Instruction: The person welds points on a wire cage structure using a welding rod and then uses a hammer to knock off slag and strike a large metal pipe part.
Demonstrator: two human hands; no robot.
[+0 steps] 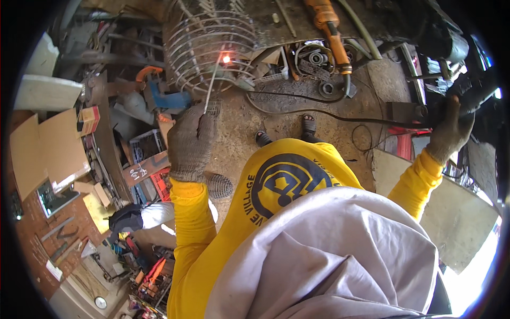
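My left hand [192,143], in a grey-brown knit glove, is closed round the lower end of a thin welding rod [212,82]. The rod points up to a rounded cage of metal bars [183,50] at the bench edge. An orange-red glow [226,59] shows on the cage beside the rod's tip. Far to the right, my right hand [451,130], also gloved, is raised against a black object [478,95]. Its fingers are partly hidden, and that object is too dark to name.
An orange angle grinder [326,26] lies on the dark bench top [265,24]. A black cable [329,114] crosses below the bench. A blue tool with orange parts [164,95] stands left of the cage. Cardboard [48,143] and hand tools [64,239] lie at the left.
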